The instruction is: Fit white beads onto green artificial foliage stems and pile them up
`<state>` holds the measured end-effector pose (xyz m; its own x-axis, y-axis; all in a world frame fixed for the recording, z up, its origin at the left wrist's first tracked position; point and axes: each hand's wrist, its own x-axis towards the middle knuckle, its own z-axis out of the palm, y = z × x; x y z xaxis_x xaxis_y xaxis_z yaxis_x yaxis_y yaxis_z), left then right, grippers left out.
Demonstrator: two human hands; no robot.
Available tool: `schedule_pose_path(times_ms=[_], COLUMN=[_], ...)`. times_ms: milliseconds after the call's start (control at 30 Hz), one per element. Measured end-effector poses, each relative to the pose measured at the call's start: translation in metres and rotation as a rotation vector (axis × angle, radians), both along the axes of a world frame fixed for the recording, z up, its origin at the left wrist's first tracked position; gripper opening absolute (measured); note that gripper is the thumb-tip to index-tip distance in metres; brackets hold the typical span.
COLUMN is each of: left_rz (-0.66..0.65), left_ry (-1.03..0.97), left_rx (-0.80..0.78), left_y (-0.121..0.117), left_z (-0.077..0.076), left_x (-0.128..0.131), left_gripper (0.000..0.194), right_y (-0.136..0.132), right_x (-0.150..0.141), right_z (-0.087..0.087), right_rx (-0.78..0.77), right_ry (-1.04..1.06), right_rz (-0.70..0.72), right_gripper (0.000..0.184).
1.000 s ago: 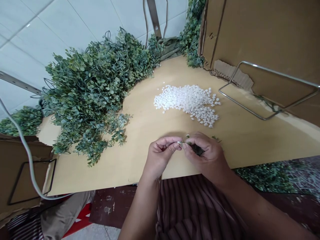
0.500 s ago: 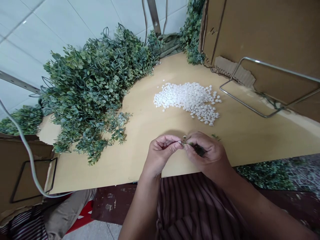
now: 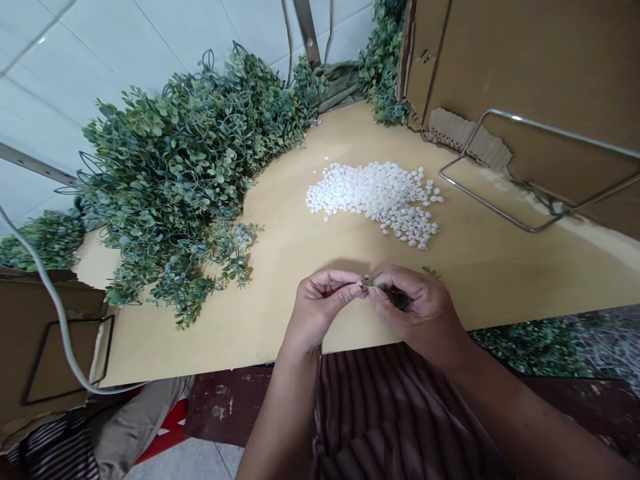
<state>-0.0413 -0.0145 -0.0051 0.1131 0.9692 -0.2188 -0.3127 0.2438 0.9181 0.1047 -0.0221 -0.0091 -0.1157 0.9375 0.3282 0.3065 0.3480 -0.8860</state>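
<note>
My left hand and my right hand meet fingertip to fingertip over the near edge of the wooden table. The left thumb and forefinger pinch a small white piece. The right hand is closed around a small green plastic sprig, mostly hidden inside the fingers. A heap of small white pieces lies on the table just beyond my hands.
A large pile of artificial green foliage covers the table's left and back. Cardboard boxes with a metal wire frame stand at the right. A grey cable hangs at the left. More foliage lies below on the right.
The hands stay together at the table edge with only slight finger movement; the view has shifted a little.
</note>
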Motion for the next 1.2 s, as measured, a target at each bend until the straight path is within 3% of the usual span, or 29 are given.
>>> schedule_pose_path(times_ms=[933, 1200], left_rz=[-0.021, -0.012], left_ry=[0.015, 0.114], left_rx=[-0.036, -0.054], left_y=[0.0007, 0.0017], left_z=[-0.0001, 0.0024], left_x=[0.0000, 0.0006], left_gripper=[0.018, 0.022], right_y=[-0.0005, -0.0031], right_x=[0.0015, 0.0014], right_z=[0.0001, -0.0050], right_rx=[-0.055, -0.041], right_ry=[0.029, 0.002], right_rz=[0.023, 0.065], right_gripper=[0.019, 0.018])
